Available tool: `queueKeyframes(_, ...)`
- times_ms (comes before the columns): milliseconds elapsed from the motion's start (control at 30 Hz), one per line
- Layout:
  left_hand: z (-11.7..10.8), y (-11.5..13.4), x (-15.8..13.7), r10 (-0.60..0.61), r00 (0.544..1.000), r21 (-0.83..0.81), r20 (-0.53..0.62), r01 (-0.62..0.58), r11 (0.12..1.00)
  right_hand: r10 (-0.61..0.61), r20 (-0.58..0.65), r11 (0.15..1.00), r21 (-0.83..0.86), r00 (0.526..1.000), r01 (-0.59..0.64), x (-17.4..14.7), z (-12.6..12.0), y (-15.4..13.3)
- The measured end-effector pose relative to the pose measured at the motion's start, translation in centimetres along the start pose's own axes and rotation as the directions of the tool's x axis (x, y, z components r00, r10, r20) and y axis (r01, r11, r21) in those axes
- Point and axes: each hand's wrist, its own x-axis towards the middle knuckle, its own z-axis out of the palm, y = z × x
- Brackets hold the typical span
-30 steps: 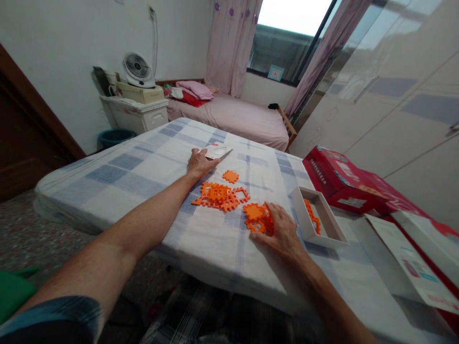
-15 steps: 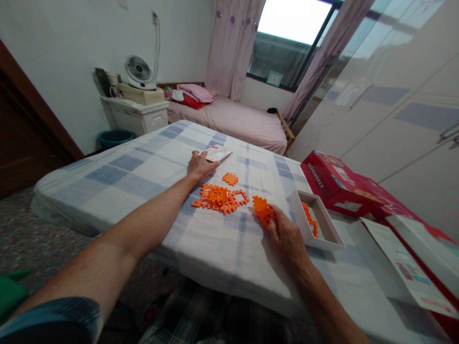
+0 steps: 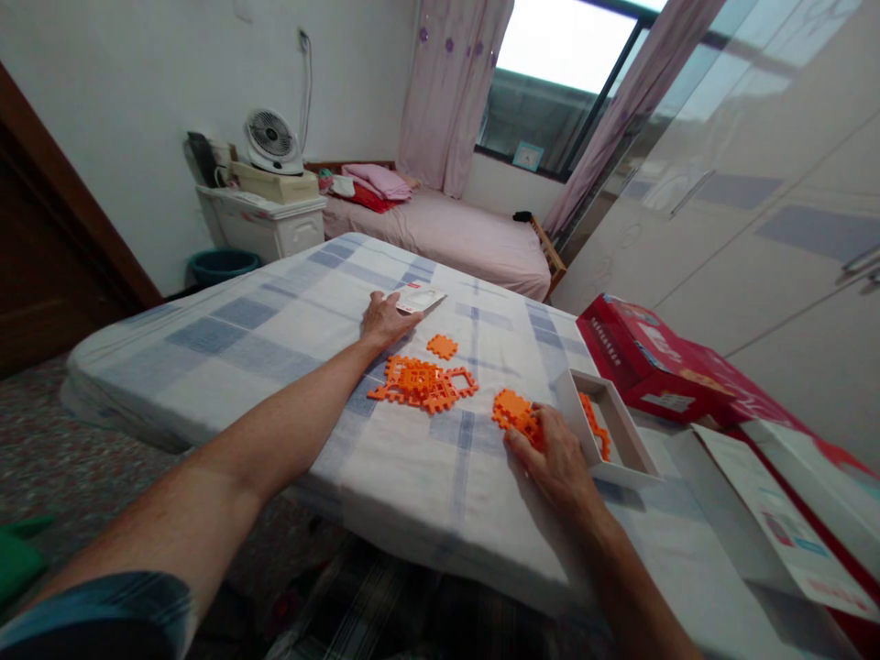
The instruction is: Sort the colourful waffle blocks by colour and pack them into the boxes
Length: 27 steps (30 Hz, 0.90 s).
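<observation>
My left hand [image 3: 389,321] reaches far over the table, fingers and thumb closed around the near left end of a flat white card [image 3: 421,297] with small red print. Low on the right, my right hand [image 3: 555,451] grips a small bunch of orange interlocking puzzle pieces [image 3: 512,409], which sits at the tablecloth; its fingertips hide part of the bunch. Between the hands lies a loose pile of orange openwork pieces [image 3: 423,383] with notched edges. One solid orange piece [image 3: 442,346] lies apart, just beyond the pile.
A white open box [image 3: 629,435] beside my right hand holds an orange notched strip [image 3: 597,426]. Red boxes [image 3: 650,357] and a white box lid [image 3: 770,513] line the table's right side. A checked tablecloth [image 3: 234,339] covers the table; a bed [image 3: 467,229] stands beyond.
My right hand has lowered and shifted slightly right, and the orange pieces in it have tipped from slanted to flatter. The left hand and the card have stayed put.
</observation>
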Motion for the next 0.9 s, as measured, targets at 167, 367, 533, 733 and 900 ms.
queueKeyframes(167, 0.0, 0.0, 0.0, -0.003, 1.000, 0.026, -0.002, 0.003, 1.000, 0.075, 0.077, 0.993, 0.087, 0.994, -0.082, -0.3, -0.2, -1.3)
queueKeyframes(367, 0.1, -0.2, 0.1, -0.005, 1.000, 0.052, 0.005, 0.005, 0.999, -0.025, -0.035, 0.984, 0.175, 0.999, 0.031, -0.2, -0.3, -2.1)
queueKeyframes(533, 0.1, -0.2, 0.2, 0.012, 1.000, 0.050, 0.003, -0.012, 0.999, 0.094, -0.029, 0.974, 0.211, 0.995, -0.085, -0.4, -0.9, -2.2)
queueKeyframes(733, -0.2, 0.0, 0.0, 0.014, 1.000, 0.074, 0.008, -0.015, 0.997, 0.299, -0.265, 0.946, 0.211, 0.917, -0.247, 0.7, -6.3, 0.0)
queueKeyframes(900, -0.2, -0.1, 0.0, 0.014, 1.000, 0.075, 0.002, -0.014, 0.997, 0.435, -0.258, 0.898, 0.200, 0.863, -0.392, 1.6, -8.1, 4.4)
